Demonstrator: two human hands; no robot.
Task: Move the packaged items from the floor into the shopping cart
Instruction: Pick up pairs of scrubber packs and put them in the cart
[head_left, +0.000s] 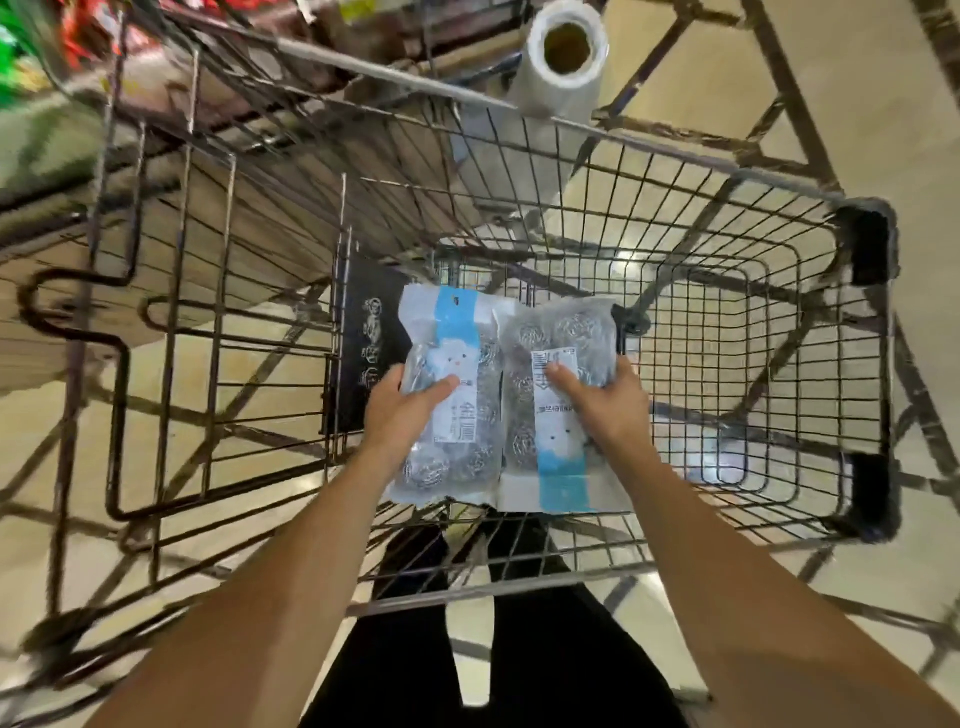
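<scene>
While both packages are held over the basket of the shopping cart (779, 364), the step in hand is judged to be the placing step: lowering and release have yet to be done. The left hand (400, 410) grasps the left scouring-ball pack (447, 332), thumb across its printed face; the right hand (602, 400) grasps the right scouring-ball pack (561, 452) in the same manner. The two packs lie side by side, edges touching or nearly so, above the near left part of the basket, just beside the folded child-seat flap (363, 343). The next move calls for lowering both packs to the wire floor and opening the fingers. Open room lies to the right and ahead, where the basket shows no contents. The near rim (519, 584) passes beneath the forearms and should be cleared on withdrawal. A roll of plastic bags (563, 57) stands beyond the far rim, well apart.
</scene>
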